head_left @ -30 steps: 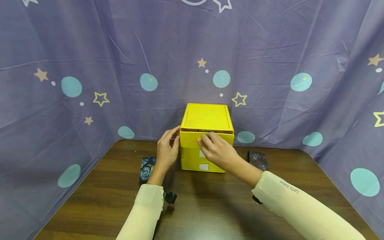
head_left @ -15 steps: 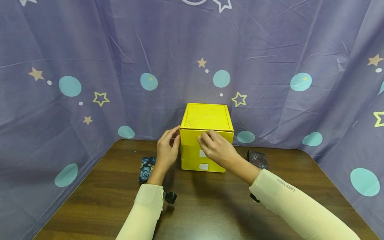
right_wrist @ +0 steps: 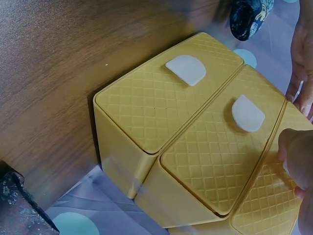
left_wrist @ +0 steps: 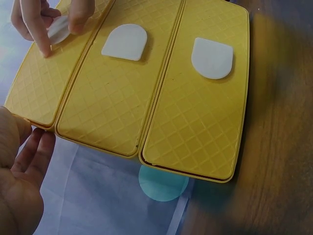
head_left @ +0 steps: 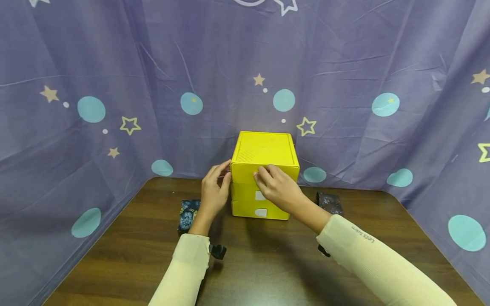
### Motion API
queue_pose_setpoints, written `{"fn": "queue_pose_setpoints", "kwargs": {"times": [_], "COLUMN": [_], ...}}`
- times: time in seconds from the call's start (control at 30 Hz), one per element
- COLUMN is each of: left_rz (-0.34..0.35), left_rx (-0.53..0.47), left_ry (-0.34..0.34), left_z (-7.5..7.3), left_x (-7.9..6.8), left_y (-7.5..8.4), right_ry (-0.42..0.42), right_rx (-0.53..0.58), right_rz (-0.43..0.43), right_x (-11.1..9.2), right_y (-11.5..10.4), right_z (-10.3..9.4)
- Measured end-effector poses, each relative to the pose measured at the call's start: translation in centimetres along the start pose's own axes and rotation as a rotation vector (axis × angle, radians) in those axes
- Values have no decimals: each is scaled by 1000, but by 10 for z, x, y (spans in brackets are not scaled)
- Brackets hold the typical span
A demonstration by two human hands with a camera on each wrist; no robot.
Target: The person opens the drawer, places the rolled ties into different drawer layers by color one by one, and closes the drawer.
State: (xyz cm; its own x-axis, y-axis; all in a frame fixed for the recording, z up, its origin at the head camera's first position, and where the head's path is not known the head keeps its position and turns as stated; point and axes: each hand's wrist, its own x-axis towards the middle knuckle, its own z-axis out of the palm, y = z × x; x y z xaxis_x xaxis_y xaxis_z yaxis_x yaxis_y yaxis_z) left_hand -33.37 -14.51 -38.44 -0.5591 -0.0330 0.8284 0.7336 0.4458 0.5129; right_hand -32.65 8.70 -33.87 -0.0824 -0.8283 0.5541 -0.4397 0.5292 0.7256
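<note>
A yellow three-drawer box [head_left: 268,146] stands on the table near the curtain, each drawer front bearing a white rounded pull. My right hand [head_left: 278,187] pinches the top drawer's white pull [left_wrist: 58,30], with fingers and thumb on either side of it. The top drawer front [head_left: 242,173] sits flush with the box. At the box's left side, my left hand [head_left: 214,193] rests its fairly straight fingertips against the upper edge. The middle pull [left_wrist: 125,43] and bottom pull [left_wrist: 213,58] are untouched, and all the drawer fronts line up in the left wrist view.
Dark flower-patterned items stand either side of the box: a blue one [head_left: 187,216] behind my left wrist and a darker one [head_left: 329,204] behind my right forearm. The wood table [head_left: 245,272] ends at a purple curtain [head_left: 229,51] with stars and dots.
The top drawer has slid in: the gap under the box's top, with something dark and patterned inside, has closed. My right hand moved slightly inward with the pull; my left hand stayed put.
</note>
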Motion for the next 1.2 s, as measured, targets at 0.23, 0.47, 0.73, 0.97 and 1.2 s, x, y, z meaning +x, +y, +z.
{"fn": "queue_pose_setpoints", "kwargs": {"times": [0.23, 0.47, 0.73, 0.97, 1.2], "left_rz": [-15, -10, -7, -26, -18], "left_rx": [-6, 2, 5, 4, 8], "left_ry": [-12, -3, -4, -12, -7], "left_z": [-1, -1, 0, -1, -1], "left_x": [0, -1, 0, 0, 0], "left_y": [0, 0, 0, 3, 2], "right_ry": [-50, -56, -2, 21, -9], "right_rx": [18, 27, 59, 88, 94], "right_rz": [17, 27, 44, 56, 90], "right_x": [-1, -5, -5, -7, -12], "right_y": [0, -5, -14, -30, -43], "right_z": [-1, -3, -7, -6, -1]}}
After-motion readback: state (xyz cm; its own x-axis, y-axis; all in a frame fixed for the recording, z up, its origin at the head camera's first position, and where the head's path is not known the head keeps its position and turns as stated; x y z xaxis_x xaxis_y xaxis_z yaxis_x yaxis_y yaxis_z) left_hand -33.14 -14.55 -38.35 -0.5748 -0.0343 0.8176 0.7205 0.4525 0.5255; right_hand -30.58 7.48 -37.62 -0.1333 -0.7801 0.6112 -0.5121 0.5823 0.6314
